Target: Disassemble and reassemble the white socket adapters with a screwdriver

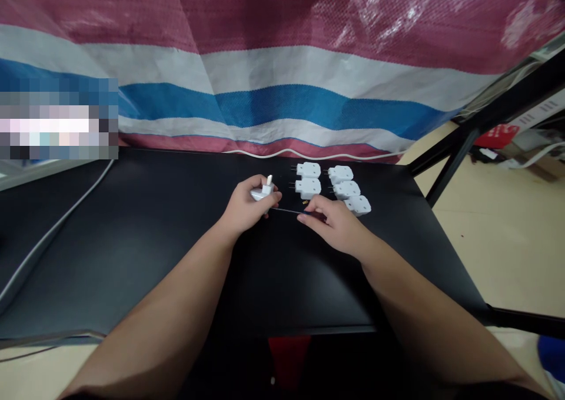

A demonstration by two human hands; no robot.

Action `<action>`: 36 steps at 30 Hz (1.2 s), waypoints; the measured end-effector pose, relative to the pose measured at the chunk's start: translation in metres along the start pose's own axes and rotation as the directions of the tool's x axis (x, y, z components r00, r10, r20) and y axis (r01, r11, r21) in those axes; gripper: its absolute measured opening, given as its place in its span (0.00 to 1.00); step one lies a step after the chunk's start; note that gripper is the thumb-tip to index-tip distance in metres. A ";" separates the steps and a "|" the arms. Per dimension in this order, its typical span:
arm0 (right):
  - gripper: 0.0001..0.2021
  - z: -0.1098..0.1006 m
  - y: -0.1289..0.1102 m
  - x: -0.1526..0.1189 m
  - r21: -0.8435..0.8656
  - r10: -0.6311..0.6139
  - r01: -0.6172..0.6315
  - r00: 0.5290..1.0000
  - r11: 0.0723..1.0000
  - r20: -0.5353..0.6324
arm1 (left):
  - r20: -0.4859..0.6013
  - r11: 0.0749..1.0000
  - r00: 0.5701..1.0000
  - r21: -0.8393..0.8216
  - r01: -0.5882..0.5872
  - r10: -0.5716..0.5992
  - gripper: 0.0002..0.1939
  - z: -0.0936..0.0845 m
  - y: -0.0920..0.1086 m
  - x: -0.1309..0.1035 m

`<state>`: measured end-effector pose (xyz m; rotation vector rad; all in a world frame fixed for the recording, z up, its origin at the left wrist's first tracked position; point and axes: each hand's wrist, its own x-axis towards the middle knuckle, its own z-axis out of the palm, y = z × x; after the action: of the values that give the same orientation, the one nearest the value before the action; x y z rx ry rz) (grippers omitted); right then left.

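backdrop: striped woven tarp point(282, 94) beyond the hands
cable: grey cable point(53, 229) on black tabletop point(145, 241), left of the hands

We can't make out much of the white plug point(263, 192), since the left hand point(247, 207) wraps around most of it. The thin tool point(286, 210) under the right hand point(332, 223) is too small to identify, maybe a screwdriver. A pixelated patch point(59, 118) hides the left background.

Your desk point(176, 241) looks matt black and smooth; the plugs point(329, 188) at one o'clock are glossy white plastic; the tarp point(282, 65) behind is woven plastic.
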<state>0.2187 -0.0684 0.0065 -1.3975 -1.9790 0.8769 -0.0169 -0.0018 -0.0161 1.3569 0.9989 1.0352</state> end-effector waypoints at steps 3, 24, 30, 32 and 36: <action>0.19 0.000 -0.001 0.003 -0.010 0.027 -0.027 0.999 1.000 0.043 | 0.020 0.997 0.999 0.058 -0.043 0.042 0.13 -0.001 0.000 -0.001; 0.18 0.006 -0.001 0.003 0.087 0.088 -0.100 0.988 0.991 0.128 | 0.061 0.978 0.986 0.132 -0.163 0.157 0.12 -0.003 -0.001 -0.004; 0.17 0.008 -0.006 0.002 0.078 0.095 -0.112 0.975 0.991 0.203 | 0.068 0.959 0.983 0.215 -0.184 0.173 0.12 -0.001 0.003 -0.005; 0.12 0.008 -0.007 0.001 0.083 0.077 -0.091 0.984 0.992 0.163 | 0.071 0.961 0.986 0.225 -0.162 0.149 0.12 -0.001 0.001 -0.004; 0.07 0.006 -0.010 -0.002 0.008 0.010 -0.011 0.997 1.000 0.083 | 0.064 0.988 0.997 0.146 -0.052 0.043 0.13 0.000 -0.002 -0.001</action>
<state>0.2083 -0.0737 0.0106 -1.3880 -2.0283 0.9615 -0.0171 -0.0028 -0.0185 1.5311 1.0183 0.9647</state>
